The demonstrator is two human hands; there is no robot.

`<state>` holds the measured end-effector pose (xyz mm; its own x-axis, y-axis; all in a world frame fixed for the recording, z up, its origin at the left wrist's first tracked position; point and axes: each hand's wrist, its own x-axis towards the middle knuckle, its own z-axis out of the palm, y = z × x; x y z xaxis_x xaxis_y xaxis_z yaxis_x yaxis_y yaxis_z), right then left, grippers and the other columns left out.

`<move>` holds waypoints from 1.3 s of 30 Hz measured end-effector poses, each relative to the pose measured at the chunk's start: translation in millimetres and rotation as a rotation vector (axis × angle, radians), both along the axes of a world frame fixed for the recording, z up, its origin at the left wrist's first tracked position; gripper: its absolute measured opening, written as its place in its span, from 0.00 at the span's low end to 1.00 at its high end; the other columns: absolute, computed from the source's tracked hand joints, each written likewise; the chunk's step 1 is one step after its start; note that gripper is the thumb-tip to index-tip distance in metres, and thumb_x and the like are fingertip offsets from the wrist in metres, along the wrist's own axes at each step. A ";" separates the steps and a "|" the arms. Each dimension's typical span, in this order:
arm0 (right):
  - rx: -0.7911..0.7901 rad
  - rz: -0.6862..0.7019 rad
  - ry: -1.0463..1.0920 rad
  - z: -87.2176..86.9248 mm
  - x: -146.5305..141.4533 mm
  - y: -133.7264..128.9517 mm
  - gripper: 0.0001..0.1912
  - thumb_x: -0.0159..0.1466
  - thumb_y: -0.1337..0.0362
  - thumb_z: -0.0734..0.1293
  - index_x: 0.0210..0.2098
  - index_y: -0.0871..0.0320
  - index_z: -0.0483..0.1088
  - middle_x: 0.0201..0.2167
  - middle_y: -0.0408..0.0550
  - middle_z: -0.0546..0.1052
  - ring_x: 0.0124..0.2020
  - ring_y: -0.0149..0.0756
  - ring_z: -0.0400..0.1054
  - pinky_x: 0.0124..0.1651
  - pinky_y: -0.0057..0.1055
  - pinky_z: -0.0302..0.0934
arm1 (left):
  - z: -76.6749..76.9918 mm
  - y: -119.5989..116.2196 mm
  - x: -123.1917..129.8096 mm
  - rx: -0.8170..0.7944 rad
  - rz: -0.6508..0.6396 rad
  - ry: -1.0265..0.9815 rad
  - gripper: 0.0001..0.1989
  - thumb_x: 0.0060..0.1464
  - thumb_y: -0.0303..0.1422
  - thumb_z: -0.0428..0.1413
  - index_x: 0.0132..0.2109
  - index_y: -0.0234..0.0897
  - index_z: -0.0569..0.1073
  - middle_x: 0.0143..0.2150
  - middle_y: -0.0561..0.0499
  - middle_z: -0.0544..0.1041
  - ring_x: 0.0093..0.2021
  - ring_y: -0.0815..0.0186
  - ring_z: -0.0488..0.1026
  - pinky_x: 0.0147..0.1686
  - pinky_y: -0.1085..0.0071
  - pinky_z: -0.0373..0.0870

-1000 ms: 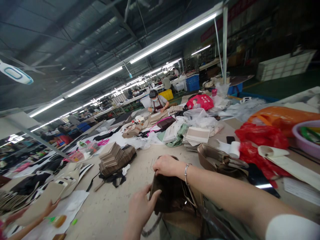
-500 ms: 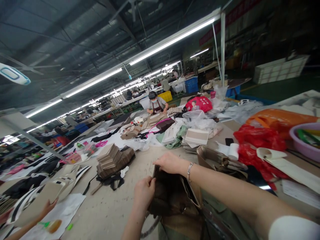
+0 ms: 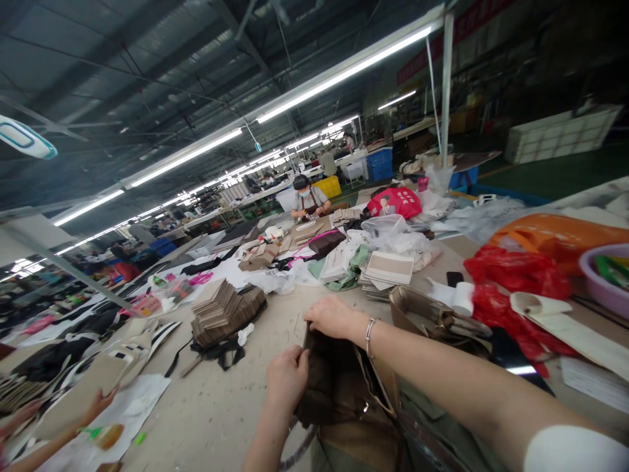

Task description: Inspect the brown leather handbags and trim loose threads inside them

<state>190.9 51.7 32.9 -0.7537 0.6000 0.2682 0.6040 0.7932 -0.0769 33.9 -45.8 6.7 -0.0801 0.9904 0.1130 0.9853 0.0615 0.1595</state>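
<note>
A dark brown handbag point(image 3: 339, 387) lies in front of me with its mouth facing up and its dark inside showing. My left hand point(image 3: 287, 380) pinches the near left part of its rim, thumb on top. Gripping the far corner of the same rim is my right hand point(image 3: 334, 318), fingers curled over the edge; a bracelet circles that wrist. Just past my right forearm sits another brown bag point(image 3: 413, 308) with a strap and metal fittings. The fingertips of both hands are partly hidden by the bag's edge.
Left of the bag stands a stack of brown pieces point(image 3: 221, 311). A co-worker's hands point(image 3: 95, 406) hold a beige panel point(image 3: 73, 393) at lower left, near a glue bottle point(image 3: 111, 434). Red plastic bags point(image 3: 515, 272) and a purple basin point(image 3: 604, 275) lie right. Another person point(image 3: 309, 200) works across the table.
The view has shifted slightly. Both my hands keep their hold on the bag's rim, almost unmoved. The person across the table has moved their hands closer together.
</note>
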 end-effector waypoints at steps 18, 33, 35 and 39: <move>0.003 -0.043 -0.041 6.1 1.5 2.2 0.09 0.61 0.60 0.64 0.35 0.57 0.74 0.34 0.51 0.78 0.37 0.41 0.72 0.36 0.30 0.62 | 15.6 39.8 5.6 -0.117 -0.087 -0.166 0.14 0.58 0.33 0.47 0.29 0.37 0.74 0.27 0.50 0.76 0.31 0.67 0.70 0.28 0.74 0.54; 0.026 -0.096 -0.013 6.5 10.2 2.3 0.10 0.63 0.63 0.62 0.37 0.61 0.74 0.34 0.53 0.76 0.37 0.42 0.70 0.37 0.32 0.63 | 2.3 39.1 11.1 -0.075 -0.002 -0.087 0.15 0.57 0.34 0.48 0.27 0.36 0.74 0.26 0.48 0.76 0.28 0.67 0.69 0.27 0.72 0.50; 0.023 -0.107 -0.014 6.4 9.8 1.7 0.10 0.63 0.63 0.62 0.37 0.61 0.74 0.35 0.54 0.76 0.37 0.42 0.70 0.37 0.32 0.63 | 1.2 39.1 11.6 -0.080 -0.007 -0.082 0.15 0.58 0.35 0.47 0.28 0.36 0.74 0.27 0.48 0.76 0.29 0.67 0.69 0.28 0.71 0.50; 0.017 -0.134 -0.014 6.3 7.9 1.7 0.11 0.63 0.63 0.62 0.36 0.61 0.74 0.35 0.54 0.76 0.37 0.42 0.71 0.36 0.32 0.63 | 2.0 39.4 13.2 -0.094 -0.006 -0.068 0.15 0.58 0.35 0.47 0.29 0.36 0.74 0.29 0.47 0.77 0.31 0.66 0.70 0.28 0.71 0.50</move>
<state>198.8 53.4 39.3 -0.6709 0.6908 0.2696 0.7054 0.7066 -0.0551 47.1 -6.4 8.7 -0.0786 0.9968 0.0140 0.9728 0.0736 0.2198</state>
